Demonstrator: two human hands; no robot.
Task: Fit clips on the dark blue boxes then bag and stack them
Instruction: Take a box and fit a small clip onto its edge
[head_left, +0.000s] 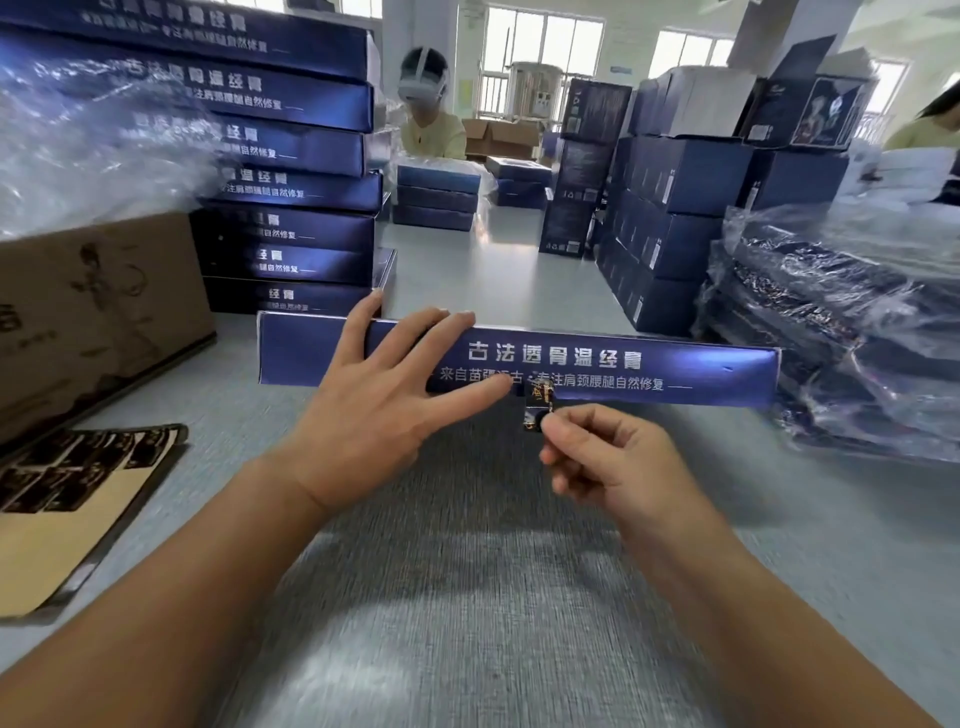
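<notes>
A long dark blue box (649, 366) with white lettering stands on its long edge across the grey table in front of me. My left hand (384, 400) lies spread over its left half, fingers straight, thumb reaching toward the lower edge. My right hand (602, 452) pinches a small dark clip (537, 408) with gold print and holds it at the box's lower edge, near the middle. Whether the clip is seated on the box is unclear.
A tall stack of the same blue boxes (291, 171) rises at back left, beside clear plastic bags (78, 150) and a brown carton (98, 317). A flat card sheet of dark clips (78, 499) lies at left. Bagged boxes (841, 332) pile at right. A person (431, 119) works across the table.
</notes>
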